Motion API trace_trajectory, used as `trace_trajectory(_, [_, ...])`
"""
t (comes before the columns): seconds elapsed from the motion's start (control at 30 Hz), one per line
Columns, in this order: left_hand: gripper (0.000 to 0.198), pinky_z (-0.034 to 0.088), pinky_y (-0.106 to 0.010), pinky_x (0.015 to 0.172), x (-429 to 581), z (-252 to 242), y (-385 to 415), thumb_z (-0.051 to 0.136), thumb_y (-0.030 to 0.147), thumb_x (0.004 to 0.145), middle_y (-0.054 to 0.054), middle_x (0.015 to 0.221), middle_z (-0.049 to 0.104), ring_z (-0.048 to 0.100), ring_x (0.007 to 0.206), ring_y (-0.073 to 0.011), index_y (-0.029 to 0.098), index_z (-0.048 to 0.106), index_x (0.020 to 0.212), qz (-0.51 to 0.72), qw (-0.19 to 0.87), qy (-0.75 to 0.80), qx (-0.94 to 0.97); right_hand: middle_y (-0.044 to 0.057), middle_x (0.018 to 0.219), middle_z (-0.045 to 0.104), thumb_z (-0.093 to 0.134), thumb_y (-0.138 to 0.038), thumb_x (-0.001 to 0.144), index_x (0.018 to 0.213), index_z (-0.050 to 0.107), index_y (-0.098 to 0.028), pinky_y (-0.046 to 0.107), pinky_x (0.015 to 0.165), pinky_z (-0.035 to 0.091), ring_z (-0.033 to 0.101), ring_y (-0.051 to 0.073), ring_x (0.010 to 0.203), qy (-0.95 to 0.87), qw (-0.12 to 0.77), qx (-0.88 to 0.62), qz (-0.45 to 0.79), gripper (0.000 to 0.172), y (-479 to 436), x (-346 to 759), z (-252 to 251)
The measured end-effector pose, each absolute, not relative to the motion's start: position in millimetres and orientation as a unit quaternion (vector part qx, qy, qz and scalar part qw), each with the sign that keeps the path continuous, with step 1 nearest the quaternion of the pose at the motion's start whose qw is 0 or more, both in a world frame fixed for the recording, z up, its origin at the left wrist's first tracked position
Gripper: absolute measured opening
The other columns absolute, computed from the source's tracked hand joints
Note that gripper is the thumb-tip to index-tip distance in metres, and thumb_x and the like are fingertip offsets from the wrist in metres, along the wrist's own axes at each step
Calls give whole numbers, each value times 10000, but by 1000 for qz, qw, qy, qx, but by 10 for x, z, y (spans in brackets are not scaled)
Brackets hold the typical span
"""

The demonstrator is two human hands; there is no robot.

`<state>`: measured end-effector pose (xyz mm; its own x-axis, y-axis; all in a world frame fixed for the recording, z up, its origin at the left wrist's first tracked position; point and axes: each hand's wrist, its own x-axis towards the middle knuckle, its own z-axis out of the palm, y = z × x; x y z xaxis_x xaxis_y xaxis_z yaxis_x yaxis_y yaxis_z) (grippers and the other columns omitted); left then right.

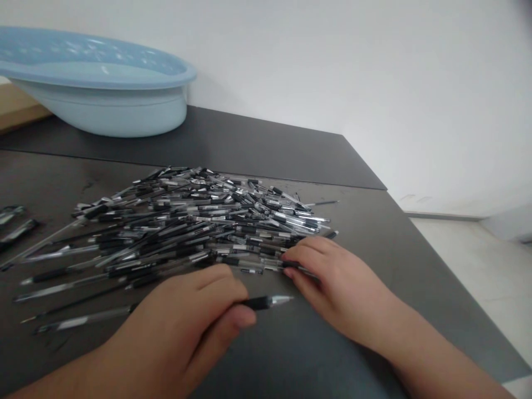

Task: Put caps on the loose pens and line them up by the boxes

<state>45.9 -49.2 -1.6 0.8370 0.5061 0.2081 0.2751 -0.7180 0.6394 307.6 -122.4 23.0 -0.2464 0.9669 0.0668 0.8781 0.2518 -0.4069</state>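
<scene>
A big heap of black-and-clear pens [195,227] lies spread on the dark table [366,221]. My left hand [187,327] is closed round one pen [270,302], whose black grip and clear tip stick out to the right of my thumb. My right hand [332,277] rests at the heap's near right edge, fingers curled and pinching a pen [305,270] from the pile.
A light blue plastic basin [95,83] stands at the back left of the table. A few loose pens [16,221] lie at the far left edge. A white wall rises behind; the table's right edge drops to a pale floor [477,266].
</scene>
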Motion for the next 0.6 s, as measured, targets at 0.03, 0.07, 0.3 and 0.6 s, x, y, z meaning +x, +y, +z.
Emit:
trace_trajectory(0.03, [267,444,-273,631,466,-20,-477,458,339,1076,0,844,675,621,733,-151,235,663,939,173,319,228,904,93,1107,721,557,-168,1040,1195,690,-204,456,932,559,661,264,1043,-780,136,-596,136,208,-1196,3057,185])
trace_trajectory(0.07, [285,442,-275,637,474,-20,-465,445,343,1079,-1,846,674,619,738,-154,234,666,934,159,328,240,900,100,1110,715,553,-156,1033,1203,693,-195,469,940,552,653,272,1048,-783,122,-596,130,224,-1174,3037,149])
trace_trajectory(0.3, [341,418,-292,661,505,-2,-472,416,373,1073,-4,853,679,613,757,-171,229,654,876,110,337,276,894,90,1077,698,547,-189,1042,1189,704,-205,474,961,512,625,274,1043,-793,94,-590,114,216,-1128,2965,74])
trace_trajectory(0.6, [353,396,-315,672,546,-10,-485,400,365,1060,-19,844,675,611,763,-200,222,651,857,84,321,294,897,84,1125,688,550,-159,1028,1195,678,-197,479,1001,488,607,276,1092,-792,90,-589,133,214,-1112,2871,56])
